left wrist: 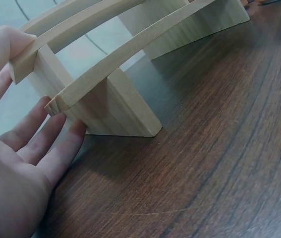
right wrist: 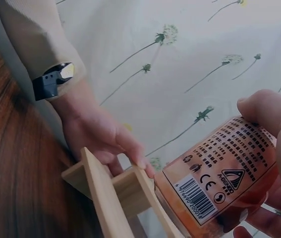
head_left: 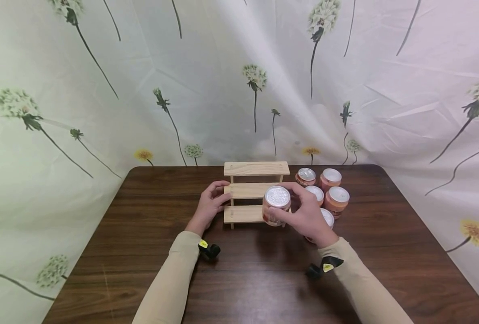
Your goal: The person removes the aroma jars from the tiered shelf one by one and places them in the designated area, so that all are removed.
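A small three-tier wooden shelf rack (head_left: 257, 168) stands on the table. My left hand (head_left: 210, 206) grips its left end, thumb on the middle board and fingers against the side; the left wrist view shows the fingertips touching the wooden side panel (left wrist: 100, 106). My right hand (head_left: 308, 216) holds an orange can (head_left: 278, 204) with thumb and fingers around it, its silver end facing up, in front of the right part of the lower boards. Print and a barcode show on the can (right wrist: 214, 178) in the right wrist view. Part of the rack lies hidden behind the can.
Several more orange cans (head_left: 336, 200) stand grouped right of the rack, some partly covered by my right hand. The dark wooden table (head_left: 239, 288) ends at a curtain (head_left: 207, 90) with dandelion prints. Each wrist wears a black camera (head_left: 210, 250).
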Tool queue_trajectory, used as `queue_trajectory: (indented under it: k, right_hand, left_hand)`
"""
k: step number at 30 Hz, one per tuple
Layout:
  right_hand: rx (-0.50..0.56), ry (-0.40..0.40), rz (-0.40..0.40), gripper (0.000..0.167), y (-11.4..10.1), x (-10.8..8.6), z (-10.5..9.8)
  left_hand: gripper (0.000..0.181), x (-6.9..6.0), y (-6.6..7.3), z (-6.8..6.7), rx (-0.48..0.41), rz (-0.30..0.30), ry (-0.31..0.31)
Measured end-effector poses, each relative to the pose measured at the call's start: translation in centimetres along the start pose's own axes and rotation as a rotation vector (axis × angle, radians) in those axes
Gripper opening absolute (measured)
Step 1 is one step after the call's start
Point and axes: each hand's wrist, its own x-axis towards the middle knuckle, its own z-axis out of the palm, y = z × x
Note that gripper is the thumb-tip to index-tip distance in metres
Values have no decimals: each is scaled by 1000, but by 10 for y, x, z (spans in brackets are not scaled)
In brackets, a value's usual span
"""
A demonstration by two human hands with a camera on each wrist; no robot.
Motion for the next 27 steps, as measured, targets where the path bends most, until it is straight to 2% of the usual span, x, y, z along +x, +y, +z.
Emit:
queue_trajectory:
  k: [3, 7, 14, 17, 23, 27]
  right_hand:
    - [1, 3, 3, 57, -2, 0, -8]
    - [-60, 16, -3, 57, -2, -2, -18]
    - [-102, 36, 55, 57, 0, -7, -34]
    - [-123, 53, 32, 56, 0, -8, -41]
    - [-84, 83, 22, 55, -1, -10, -55]
    - [-120, 115, 47, 54, -2, -14, -67]
  left_hand:
    - [43, 1, 0, 0, 0, 7, 0]
    - [43, 1, 1, 0, -1, 3, 0]
    - [45, 0, 2, 0, 3, -11, -1]
    - [46, 0, 2, 0, 6, -10, 3]
    - [46, 1, 0, 0, 14, -14, 9]
    - [44, 1, 1, 0, 8, -17, 6]
